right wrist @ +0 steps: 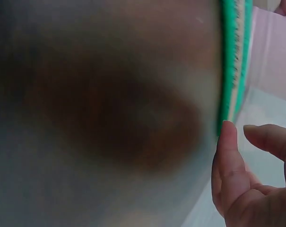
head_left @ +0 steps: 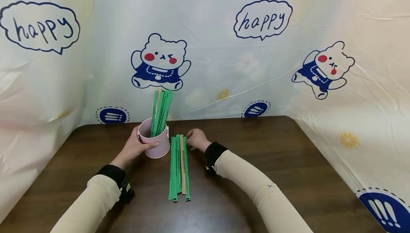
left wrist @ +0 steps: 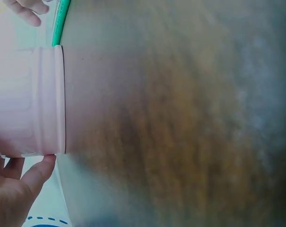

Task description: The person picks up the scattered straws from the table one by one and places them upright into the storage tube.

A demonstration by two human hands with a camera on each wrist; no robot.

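Observation:
A small pale pink bucket stands upright on the brown table, with several long slim green packets and a tan one leaning inside it. My left hand holds the bucket at its left side, the thumb lying across the front. In the left wrist view the thumb and fingers touch the side of the bucket. Right of the bucket lies a row of several green packets with a tan packet among them. At their far end is my right hand, index fingertip by the packets and thumb apart from it.
The brown table extends to both sides and toward me. A pale printed curtain with cartoon bears hangs right behind its back edge, close to the bucket.

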